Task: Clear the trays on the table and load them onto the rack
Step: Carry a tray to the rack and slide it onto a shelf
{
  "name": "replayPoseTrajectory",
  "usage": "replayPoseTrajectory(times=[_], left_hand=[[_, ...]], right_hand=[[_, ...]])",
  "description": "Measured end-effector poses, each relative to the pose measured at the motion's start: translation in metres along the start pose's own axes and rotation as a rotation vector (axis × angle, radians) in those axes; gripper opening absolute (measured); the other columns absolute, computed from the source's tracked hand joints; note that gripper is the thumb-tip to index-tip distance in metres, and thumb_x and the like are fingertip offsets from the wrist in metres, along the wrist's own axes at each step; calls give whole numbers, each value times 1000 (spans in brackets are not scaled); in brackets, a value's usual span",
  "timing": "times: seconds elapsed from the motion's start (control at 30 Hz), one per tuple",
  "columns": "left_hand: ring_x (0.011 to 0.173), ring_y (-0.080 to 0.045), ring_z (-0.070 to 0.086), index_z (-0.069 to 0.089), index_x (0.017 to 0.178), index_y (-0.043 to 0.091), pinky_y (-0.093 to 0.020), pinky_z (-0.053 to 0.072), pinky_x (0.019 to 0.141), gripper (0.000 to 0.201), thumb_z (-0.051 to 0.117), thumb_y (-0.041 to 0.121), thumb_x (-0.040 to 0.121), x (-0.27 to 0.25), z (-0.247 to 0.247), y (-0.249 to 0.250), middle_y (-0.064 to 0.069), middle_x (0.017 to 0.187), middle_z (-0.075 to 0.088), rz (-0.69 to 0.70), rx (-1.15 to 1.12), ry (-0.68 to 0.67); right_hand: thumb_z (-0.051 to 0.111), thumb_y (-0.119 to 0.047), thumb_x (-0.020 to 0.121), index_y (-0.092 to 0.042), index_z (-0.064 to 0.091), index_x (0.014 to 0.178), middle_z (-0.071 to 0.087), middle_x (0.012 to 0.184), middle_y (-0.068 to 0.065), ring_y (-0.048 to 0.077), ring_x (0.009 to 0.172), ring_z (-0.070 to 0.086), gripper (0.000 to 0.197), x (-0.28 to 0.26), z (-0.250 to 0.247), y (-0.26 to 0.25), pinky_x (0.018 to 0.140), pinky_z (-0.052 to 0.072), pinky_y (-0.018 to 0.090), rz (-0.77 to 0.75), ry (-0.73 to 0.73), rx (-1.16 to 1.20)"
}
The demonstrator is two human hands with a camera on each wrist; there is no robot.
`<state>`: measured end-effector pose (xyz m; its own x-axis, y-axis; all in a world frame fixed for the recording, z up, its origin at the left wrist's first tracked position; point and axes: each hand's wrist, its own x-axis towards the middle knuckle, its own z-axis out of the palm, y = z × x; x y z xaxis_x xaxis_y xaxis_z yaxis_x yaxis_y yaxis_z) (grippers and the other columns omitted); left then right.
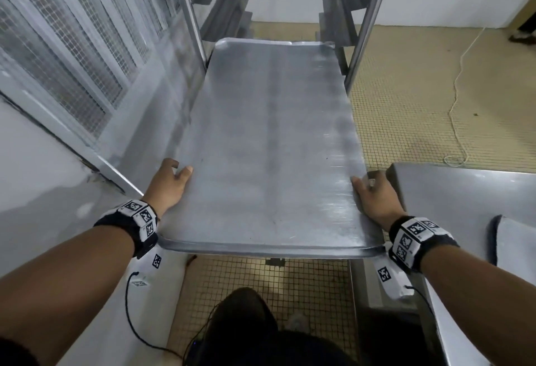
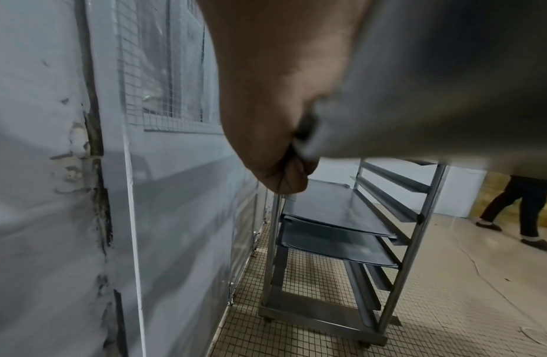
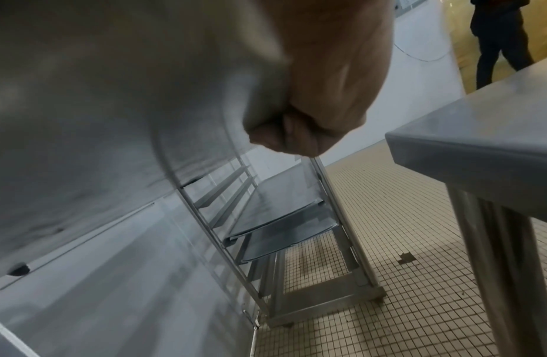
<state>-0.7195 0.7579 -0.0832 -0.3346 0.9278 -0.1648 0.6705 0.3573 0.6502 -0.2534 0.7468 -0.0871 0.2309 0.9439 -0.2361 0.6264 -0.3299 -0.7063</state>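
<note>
Tiled floor, rack (image 1: pixel 359 32) dead ahead — both hands grip the tray (image 1: pixel 269 148) by its long sides, left hand (image 1: pixel 169 184) and right hand (image 1: pixel 375 199) curled round the rims, long axis pointing between the posts.

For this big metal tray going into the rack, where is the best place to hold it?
Hold the tray by its two long side edges near the close end, left hand and right hand coming from opposite sides. It is wide and flat, so this probably keeps it level toward the rack.
</note>
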Motion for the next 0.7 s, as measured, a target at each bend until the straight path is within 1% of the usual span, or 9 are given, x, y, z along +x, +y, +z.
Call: replayPoseTrajectory(times=[0.07,0.1,0.17,0.23,0.33,0.43,0.5,0.6,0.7], left_hand=[[112,-37,57,45,129,3,-37,41,91,49,55,41,99,6,6,0,-21,122,58,-8,-7,1],[111,-36,57,46,128,4,-36,41,89,48,55,40,99,11,9,1,-20,120,58,-11,-18,4],[105,-34,59,47,123,6,-35,43,86,44,57,40,98,23,15,-1,-18,112,61,-7,-49,5],[104,-35,61,47,122,6,-41,47,90,45,57,42,98,39,20,-3,-17,110,63,9,-54,3],[107,-36,60,46,125,6,-45,47,95,48,56,44,98,67,24,-2,-18,114,63,26,-45,-10],[103,-35,61,47,123,5,-44,48,93,45,56,42,98,96,27,3,-17,109,64,48,-58,-17],[102,-35,62,47,121,4,-43,48,92,43,57,40,99,114,31,7,-16,106,64,62,-75,-17],[100,-35,61,46,124,3,-38,44,88,42,58,35,99,139,35,14,-14,102,62,67,-78,-16],[101,-37,61,46,126,0,-37,42,87,43,58,32,99,163,36,25,-12,99,57,83,-76,-21]], right_hand=[[52,-63,93,-10,45,128,68,112,13,31,104,66,65,6,3,-2,96,51,49,14,-10,3],[53,-57,96,-9,43,133,66,116,12,29,108,64,62,10,4,-4,99,49,47,22,-13,6],[53,-52,98,-8,42,137,62,121,11,28,111,60,61,19,5,-8,101,46,45,36,-18,0],[53,-52,98,-7,42,138,63,122,13,31,113,61,61,31,8,-12,102,46,47,48,-12,-10],[52,-51,99,-6,41,139,63,123,16,33,112,61,61,51,14,-21,101,47,47,68,-10,-18],[51,-51,99,-8,40,139,63,123,17,32,108,61,59,71,21,-33,99,47,44,92,-11,-26],[50,-53,100,-10,39,139,62,125,18,35,112,61,59,86,25,-41,101,47,47,117,-20,-35],[48,-55,99,-11,37,140,60,130,21,38,118,59,61,107,28,-53,106,45,53,141,-32,-19],[50,-51,100,-7,39,141,59,131,22,38,121,58,61,128,32,-64,106,43,50,144,-11,-10]])
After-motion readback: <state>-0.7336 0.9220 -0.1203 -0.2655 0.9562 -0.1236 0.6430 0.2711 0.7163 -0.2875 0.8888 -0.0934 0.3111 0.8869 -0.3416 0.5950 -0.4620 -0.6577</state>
